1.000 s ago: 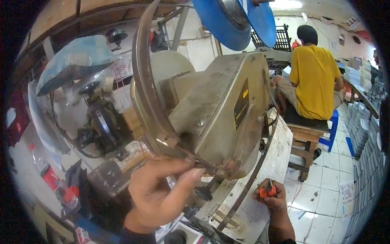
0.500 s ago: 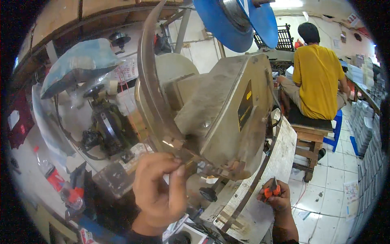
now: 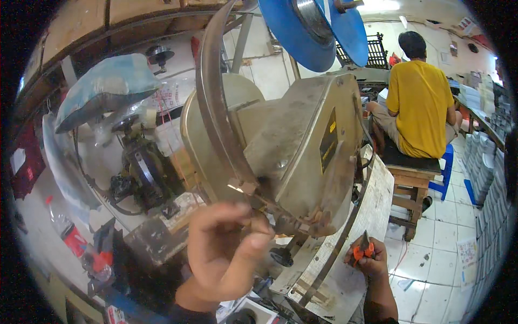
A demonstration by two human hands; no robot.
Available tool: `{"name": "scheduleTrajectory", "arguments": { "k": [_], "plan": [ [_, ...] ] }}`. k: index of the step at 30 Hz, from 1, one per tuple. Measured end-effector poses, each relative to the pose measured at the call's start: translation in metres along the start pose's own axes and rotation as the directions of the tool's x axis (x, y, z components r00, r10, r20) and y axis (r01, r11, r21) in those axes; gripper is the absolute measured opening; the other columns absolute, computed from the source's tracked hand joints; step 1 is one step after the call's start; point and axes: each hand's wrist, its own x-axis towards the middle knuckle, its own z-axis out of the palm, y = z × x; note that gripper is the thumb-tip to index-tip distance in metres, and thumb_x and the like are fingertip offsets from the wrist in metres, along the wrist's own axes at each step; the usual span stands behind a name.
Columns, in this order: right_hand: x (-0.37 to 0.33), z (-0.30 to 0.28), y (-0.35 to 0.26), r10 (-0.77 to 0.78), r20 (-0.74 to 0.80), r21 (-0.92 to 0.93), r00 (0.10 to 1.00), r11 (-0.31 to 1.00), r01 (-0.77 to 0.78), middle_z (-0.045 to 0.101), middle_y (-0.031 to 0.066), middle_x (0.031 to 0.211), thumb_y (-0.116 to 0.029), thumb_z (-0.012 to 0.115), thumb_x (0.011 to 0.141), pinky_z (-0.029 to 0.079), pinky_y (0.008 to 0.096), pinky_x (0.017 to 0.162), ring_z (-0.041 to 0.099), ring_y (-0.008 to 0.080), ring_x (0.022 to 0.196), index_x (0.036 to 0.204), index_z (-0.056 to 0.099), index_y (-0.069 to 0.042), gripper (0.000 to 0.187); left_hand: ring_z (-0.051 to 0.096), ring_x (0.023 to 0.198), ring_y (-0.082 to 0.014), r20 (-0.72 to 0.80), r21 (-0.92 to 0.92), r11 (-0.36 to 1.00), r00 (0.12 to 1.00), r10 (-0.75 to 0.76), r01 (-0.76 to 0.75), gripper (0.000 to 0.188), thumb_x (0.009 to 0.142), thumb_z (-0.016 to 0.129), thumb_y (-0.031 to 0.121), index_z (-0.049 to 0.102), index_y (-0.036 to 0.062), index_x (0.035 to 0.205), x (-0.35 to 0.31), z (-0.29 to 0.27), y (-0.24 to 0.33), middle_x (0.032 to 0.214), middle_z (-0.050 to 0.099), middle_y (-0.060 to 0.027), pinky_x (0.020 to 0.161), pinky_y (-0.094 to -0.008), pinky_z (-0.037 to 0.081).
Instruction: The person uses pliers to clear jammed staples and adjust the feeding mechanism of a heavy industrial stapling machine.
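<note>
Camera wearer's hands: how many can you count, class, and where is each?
2: the left hand, raised before the grey-beige machine; the right hand, at lower right, gripping an orange-handled tool.

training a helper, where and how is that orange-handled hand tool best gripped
Grip the orange-handled hand tool by its handles, likely from below, as the right hand does: its dark pointed tip sticks up, clear of the palm.

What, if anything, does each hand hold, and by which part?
Right hand: pliers, by the orange handles. Left hand: cannot tell whether it pinches anything.
</note>
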Motion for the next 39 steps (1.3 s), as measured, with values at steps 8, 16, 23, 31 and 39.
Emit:
{"name": "scheduleTrajectory", "arguments": {
  "k": [8, 16, 23, 31, 39],
  "plan": [
    [-0.001, 0.001, -0.003, 0.018, -0.006, -0.004, 1.000, 1.000, -0.018, 0.068, 0.0165, 0.085, -0.018, 0.077, 0.067, 0.049, 0.0304, 0.057, 0.065, 0.0216, 0.069, 0.096, 0.062, 0.005, 0.040, 0.071, 0.074, -0.0250, 0.331, 0.135, 0.948, 0.915, 0.232, -0.289, 0.031, 0.077, 0.070, -0.008, 0.064, -0.0016, 0.107, 0.018, -0.028, -0.011, 0.091, 0.068, -0.0199, 0.066, -0.0316, 0.056],
    [0.001, 0.000, -0.007, 0.055, -0.005, -0.010, 0.998, 0.998, -0.055, 0.068, 0.0159, 0.088, -0.020, 0.080, 0.068, 0.058, 0.0399, 0.069, 0.069, 0.0277, 0.074, 0.094, 0.061, 0.005, 0.041, 0.073, 0.077, -0.0284, 0.323, 0.123, 0.940, 0.909, 0.264, -0.317, 0.047, 0.073, 0.072, -0.012, 0.061, -0.0003, 0.118, 0.019, -0.033, -0.021, 0.092, 0.069, -0.0241, 0.064, -0.0325, 0.058],
    [0.003, -0.003, -0.004, 0.045, 0.033, -0.034, 0.998, 0.998, -0.044, 0.067, 0.0153, 0.085, -0.019, 0.079, 0.069, 0.058, 0.0379, 0.066, 0.069, 0.0270, 0.074, 0.093, 0.061, 0.005, 0.039, 0.072, 0.081, -0.0297, 0.251, 0.035, 0.970, 0.942, 0.224, -0.240, 0.045, 0.078, 0.065, -0.017, 0.051, -0.0025, 0.118, 0.015, -0.028, -0.020, 0.085, 0.067, -0.0213, 0.069, -0.0354, 0.059],
    [-0.001, -0.004, -0.002, 0.054, -0.023, -0.010, 0.998, 0.998, -0.054, 0.067, 0.0158, 0.085, -0.019, 0.080, 0.069, 0.057, 0.0380, 0.065, 0.069, 0.0272, 0.074, 0.093, 0.061, 0.005, 0.038, 0.071, 0.079, -0.0283, 0.289, 0.107, 0.962, 0.934, 0.210, -0.250, 0.042, 0.075, 0.068, -0.017, 0.049, -0.0032, 0.109, 0.020, -0.031, -0.008, 0.085, 0.064, -0.0168, 0.071, -0.0354, 0.058],
    [0.002, -0.001, -0.003, 0.022, -0.003, -0.016, 1.000, 1.000, -0.022, 0.068, 0.0161, 0.084, -0.021, 0.081, 0.069, 0.057, 0.0365, 0.064, 0.069, 0.0262, 0.073, 0.094, 0.061, 0.004, 0.040, 0.069, 0.084, -0.0224, 0.133, 0.139, 0.982, 0.985, 0.112, -0.130, 0.057, 0.073, 0.070, -0.017, 0.040, 0.0003, 0.118, 0.015, -0.020, -0.014, 0.088, 0.062, -0.0147, 0.070, -0.0319, 0.057]
  ]
}}
